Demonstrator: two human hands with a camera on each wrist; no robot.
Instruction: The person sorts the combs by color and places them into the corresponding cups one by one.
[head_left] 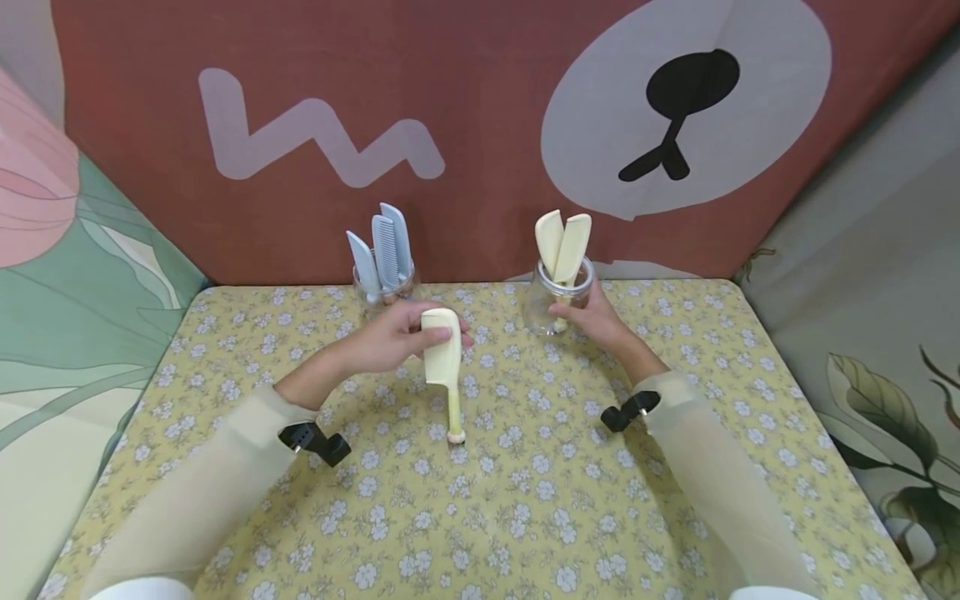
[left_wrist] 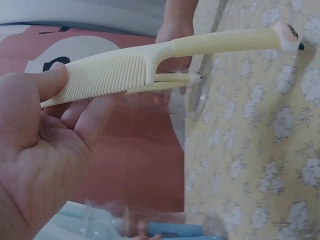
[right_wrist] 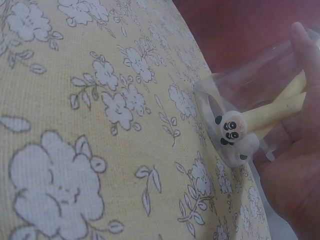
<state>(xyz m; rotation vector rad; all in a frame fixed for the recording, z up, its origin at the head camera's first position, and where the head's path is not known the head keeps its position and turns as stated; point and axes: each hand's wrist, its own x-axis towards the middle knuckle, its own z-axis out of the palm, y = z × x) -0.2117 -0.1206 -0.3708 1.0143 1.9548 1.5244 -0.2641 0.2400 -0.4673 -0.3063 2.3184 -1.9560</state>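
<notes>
My left hand (head_left: 384,337) pinches a pale yellow comb (head_left: 442,358) by its toothed end, thumb on one face and fingers behind. The comb's handle points down, and a small panda-face knob (left_wrist: 288,39) caps its end in the left wrist view. To the right, my right hand (head_left: 600,321) grips the side of a clear jar (head_left: 536,307) standing on the table. Two yellow combs (head_left: 573,242) lean in that jar with their heads up. Down at its bottom, a panda knob (right_wrist: 231,125) shows in the right wrist view.
Behind my left hand stands another clear jar (head_left: 411,292) with several blue combs (head_left: 386,250), partly hidden by the hand. A yellow floral cloth (head_left: 480,517) covers the table. Right behind the table's far edge hangs a reddish-brown printed fabric (head_left: 480,208).
</notes>
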